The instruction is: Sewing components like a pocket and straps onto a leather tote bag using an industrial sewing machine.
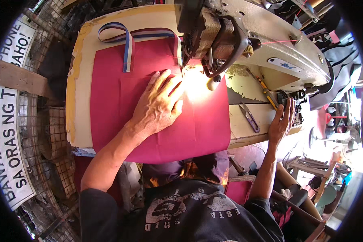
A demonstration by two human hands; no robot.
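Hand [156, 105], left, palm-down on fabric [169, 141]

Tbl [84, 117] w/ red cloth [193, 125], snips [252, 121]

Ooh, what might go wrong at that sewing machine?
The left hand lies flat on the red cloth, its fingertips near the needle area of the sewing machine, so a finger might get poked. The striped strap loops loosely beside the machine's head and could perhaps slip crooked. The small snips lie right of the cloth, so it might snag on them if it slides that way.
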